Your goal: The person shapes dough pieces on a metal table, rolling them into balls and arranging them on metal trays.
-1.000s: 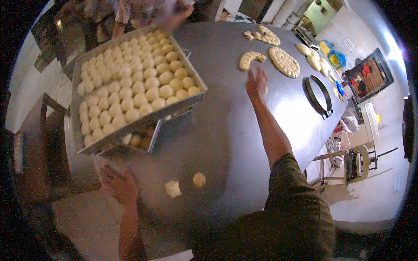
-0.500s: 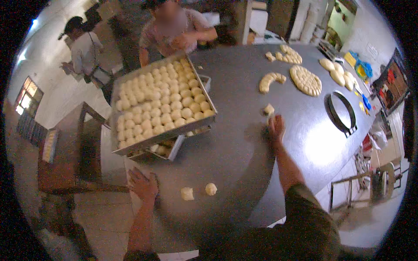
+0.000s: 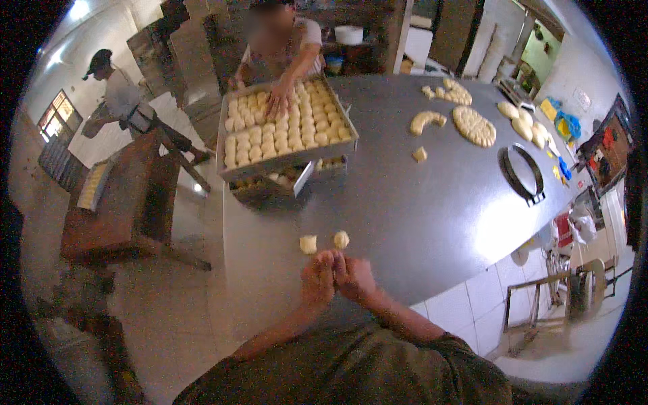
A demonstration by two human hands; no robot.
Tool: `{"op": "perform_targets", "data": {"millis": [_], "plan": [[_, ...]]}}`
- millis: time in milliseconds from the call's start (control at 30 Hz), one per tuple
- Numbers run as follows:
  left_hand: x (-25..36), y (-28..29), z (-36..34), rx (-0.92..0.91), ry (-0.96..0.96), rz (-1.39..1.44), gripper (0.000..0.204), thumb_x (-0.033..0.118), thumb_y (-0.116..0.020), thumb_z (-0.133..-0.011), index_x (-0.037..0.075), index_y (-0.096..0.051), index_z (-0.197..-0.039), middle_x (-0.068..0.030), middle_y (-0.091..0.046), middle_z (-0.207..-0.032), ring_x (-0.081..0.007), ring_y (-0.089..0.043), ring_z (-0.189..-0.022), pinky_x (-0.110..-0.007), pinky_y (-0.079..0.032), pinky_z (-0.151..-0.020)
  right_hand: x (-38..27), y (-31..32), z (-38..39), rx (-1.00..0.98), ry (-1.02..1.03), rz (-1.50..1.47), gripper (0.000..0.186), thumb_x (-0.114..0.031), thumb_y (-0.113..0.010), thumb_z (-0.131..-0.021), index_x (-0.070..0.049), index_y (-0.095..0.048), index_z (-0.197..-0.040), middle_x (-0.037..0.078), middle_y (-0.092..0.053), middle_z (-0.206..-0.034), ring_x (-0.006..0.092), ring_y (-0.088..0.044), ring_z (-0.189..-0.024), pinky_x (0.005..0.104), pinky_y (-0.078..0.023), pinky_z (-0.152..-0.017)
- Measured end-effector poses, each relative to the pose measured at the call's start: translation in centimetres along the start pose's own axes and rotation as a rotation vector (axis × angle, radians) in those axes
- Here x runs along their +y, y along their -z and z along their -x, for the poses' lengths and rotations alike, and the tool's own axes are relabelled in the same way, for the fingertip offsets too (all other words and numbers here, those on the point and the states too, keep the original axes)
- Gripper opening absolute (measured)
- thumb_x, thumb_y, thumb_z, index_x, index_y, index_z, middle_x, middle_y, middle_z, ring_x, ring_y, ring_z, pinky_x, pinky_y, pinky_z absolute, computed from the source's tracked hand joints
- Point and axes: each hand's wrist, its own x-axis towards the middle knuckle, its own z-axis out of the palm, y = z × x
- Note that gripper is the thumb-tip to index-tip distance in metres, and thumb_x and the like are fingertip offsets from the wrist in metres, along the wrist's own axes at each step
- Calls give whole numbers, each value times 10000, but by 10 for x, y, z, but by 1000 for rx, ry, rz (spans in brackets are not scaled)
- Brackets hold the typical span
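Note:
On the metal table (image 3: 378, 196), my left hand (image 3: 318, 283) and my right hand (image 3: 352, 283) meet near the front, fingers drawn together; what is between them is too hidden to make out. Just beyond my fingertips lie two small dough lumps (image 3: 308, 244) (image 3: 341, 239). Farther off at the back left, a large metal tray (image 3: 290, 160) of dough balls (image 3: 260, 148) rests crookedly on more trays (image 3: 300, 181). A curved dough piece (image 3: 424, 119), a scored oval dough (image 3: 474, 125) and a small dough piece (image 3: 420, 154) sit at the back right, beside a black metal ring (image 3: 520, 172).
A co-worker (image 3: 304, 47) stands behind the tray with a hand (image 3: 280, 101) over the dough. Another person (image 3: 125, 101) is at the left, behind a wooden table (image 3: 111, 229). Oval doughs (image 3: 523, 128) and a metal-framed machine (image 3: 540, 304) are at the right.
My hands have moved from apart, right one far forward, to together near the two lumps. The tray stack sits farther forward. The co-worker has reached a hand over the tray.

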Motion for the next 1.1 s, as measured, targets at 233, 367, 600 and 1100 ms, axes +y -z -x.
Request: {"op": "perform_targets", "data": {"millis": [233,367,600,1100], "plan": [[-138,145,34,-22,-423,-662,239,231,-586,-985,44,-613,-1131,-182,-674,-1043,-385,-645,-909,-512,-502,-750,158,88,15,564,-180,-201,429,-444,-590,-998,-95,-615,-1246,161,-644,-1222,343,-607,-1069,495,-467,-920],[-122,157,12,-4,-580,-1007,409,323,-589,-985,17,-560,-1255,-267,-546,-1261,-465,-521,-1145,-582,-410,-938,265,58,65,246,520,738,496,-495,-587,-987,-80,-599,-1256,174,-602,-1278,376,-567,-1150,578,-415,-979],[-146,89,3,-162,-523,-1082,355,304,-573,-979,23,-585,-1194,-206,-599,-1178,-415,-551,-1131,-540,-414,-954,206,6,-17,299,202,685,369,-418,-694,-909,-96,-652,-1084,155,-611,-1117,386,-563,-1090,521,-439,-968],[-167,170,-27,324,-656,-1206,187,197,-576,-980,12,-562,-962,-198,-588,-980,-428,-573,-889,-539,-452,-763,255,95,-63,280,295,499,311,-378,-643,-957,-95,-669,-1082,140,-615,-1168,376,-528,-1225,514,-403,-1077]]}}
